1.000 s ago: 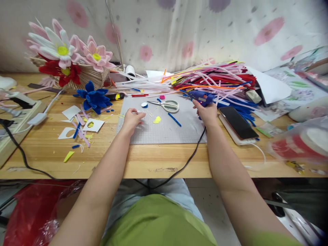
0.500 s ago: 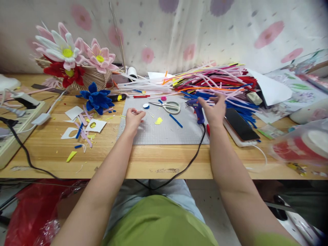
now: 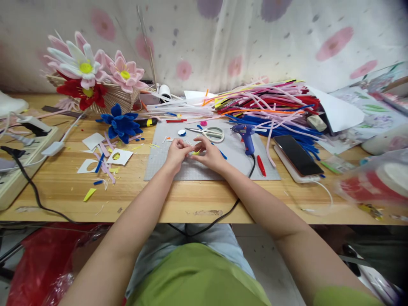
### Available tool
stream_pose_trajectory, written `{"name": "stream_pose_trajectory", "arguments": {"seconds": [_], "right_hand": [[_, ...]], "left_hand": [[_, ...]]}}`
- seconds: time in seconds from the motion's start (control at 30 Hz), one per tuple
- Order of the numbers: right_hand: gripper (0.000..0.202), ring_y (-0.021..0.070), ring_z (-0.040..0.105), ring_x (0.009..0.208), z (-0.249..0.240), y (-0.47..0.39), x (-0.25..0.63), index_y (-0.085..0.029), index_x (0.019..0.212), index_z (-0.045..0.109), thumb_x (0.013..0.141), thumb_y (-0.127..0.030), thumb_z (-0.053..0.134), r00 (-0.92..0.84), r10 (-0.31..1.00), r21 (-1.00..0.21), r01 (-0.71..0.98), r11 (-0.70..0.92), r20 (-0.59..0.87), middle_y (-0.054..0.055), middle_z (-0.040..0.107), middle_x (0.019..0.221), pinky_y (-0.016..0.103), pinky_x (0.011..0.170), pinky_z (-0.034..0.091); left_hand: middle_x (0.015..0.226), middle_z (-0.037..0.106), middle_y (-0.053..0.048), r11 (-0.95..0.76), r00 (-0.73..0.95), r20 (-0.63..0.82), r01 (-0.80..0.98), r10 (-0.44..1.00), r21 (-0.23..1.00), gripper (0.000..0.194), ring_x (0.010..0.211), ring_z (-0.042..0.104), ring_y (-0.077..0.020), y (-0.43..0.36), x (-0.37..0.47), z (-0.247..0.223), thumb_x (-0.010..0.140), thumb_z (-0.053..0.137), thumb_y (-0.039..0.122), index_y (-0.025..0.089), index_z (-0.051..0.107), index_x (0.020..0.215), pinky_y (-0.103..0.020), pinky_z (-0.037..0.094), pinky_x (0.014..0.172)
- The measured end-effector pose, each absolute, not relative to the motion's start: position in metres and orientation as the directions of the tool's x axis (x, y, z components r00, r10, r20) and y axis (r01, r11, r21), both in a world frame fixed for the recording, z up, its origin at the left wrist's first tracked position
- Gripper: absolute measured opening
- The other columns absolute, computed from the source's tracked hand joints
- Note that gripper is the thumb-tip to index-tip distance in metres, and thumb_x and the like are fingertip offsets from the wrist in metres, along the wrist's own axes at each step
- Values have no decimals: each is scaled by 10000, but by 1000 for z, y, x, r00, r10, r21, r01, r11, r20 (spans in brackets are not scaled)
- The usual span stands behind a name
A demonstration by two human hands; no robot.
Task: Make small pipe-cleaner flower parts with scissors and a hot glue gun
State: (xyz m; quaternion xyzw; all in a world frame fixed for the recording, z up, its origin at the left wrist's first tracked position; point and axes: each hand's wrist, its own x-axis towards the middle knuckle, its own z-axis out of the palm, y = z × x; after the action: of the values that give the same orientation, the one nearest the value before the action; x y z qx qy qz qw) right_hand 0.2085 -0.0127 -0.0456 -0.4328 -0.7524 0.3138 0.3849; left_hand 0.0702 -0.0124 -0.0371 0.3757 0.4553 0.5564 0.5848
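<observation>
My left hand (image 3: pixel 177 155) and my right hand (image 3: pixel 209 156) come together over the grey cutting mat (image 3: pixel 204 174). The left fingers are closed in a pinch. On the right, thumb and fingertips curl in close to the left fingertips; anything small between them is too hidden to make out. A yellow scrap (image 3: pixel 196 152) partly shows between the hands. Just behind lie scissors (image 3: pixel 215 134) with pale handles and a small round blue-and-white piece (image 3: pixel 181 132). A purple glue gun (image 3: pixel 246 137) rests on the mat to the right, untouched.
Bundles of coloured pipe cleaners (image 3: pixel 274 102) lie at the back. A blue fuzzy flower (image 3: pixel 118 123) and paper scraps (image 3: pixel 119 156) are at left, near a power strip (image 3: pixel 28 157). A phone (image 3: pixel 298 155) lies right; the glue gun's black cord (image 3: pixel 228 211) crosses the front edge.
My right hand has moved left, away from the glue gun, to meet my left hand. The left hand has shifted slightly right and nearer. The glue gun stays on the mat.
</observation>
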Motion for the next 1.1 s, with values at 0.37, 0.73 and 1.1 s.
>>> {"name": "stream_pose_trajectory", "arguments": {"seconds": [0.37,0.73,1.1], "right_hand": [[244,145,660,755,-41,-19,206,-230,938,475,719,-155,551,-134,964,-816,513,266,230,-26,712,808,302,760,476],[134,154,674,883,-47,-14,214,-227,961,509,830,-235,481,-189,958,-808,517,282,214,13,721,893,312,809,486],[259,165,659,773,-42,-16,214,-224,1103,367,845,-205,386,-301,918,-710,585,392,259,10,712,850,300,707,465]], "left_hand": [[568,544,74,80,-36,-87,-166,996,983,497,487,484,-64,-16,76,-41,498,785,263,201,364,755,-158,321,437],[656,520,42,-118,-219,131,68,967,991,279,587,500,-79,-5,61,-45,606,712,214,191,509,795,-179,421,505],[890,673,-63,76,-1,-77,-154,997,985,521,685,621,-126,-14,68,-36,573,761,272,156,581,1048,-212,485,524]]}}
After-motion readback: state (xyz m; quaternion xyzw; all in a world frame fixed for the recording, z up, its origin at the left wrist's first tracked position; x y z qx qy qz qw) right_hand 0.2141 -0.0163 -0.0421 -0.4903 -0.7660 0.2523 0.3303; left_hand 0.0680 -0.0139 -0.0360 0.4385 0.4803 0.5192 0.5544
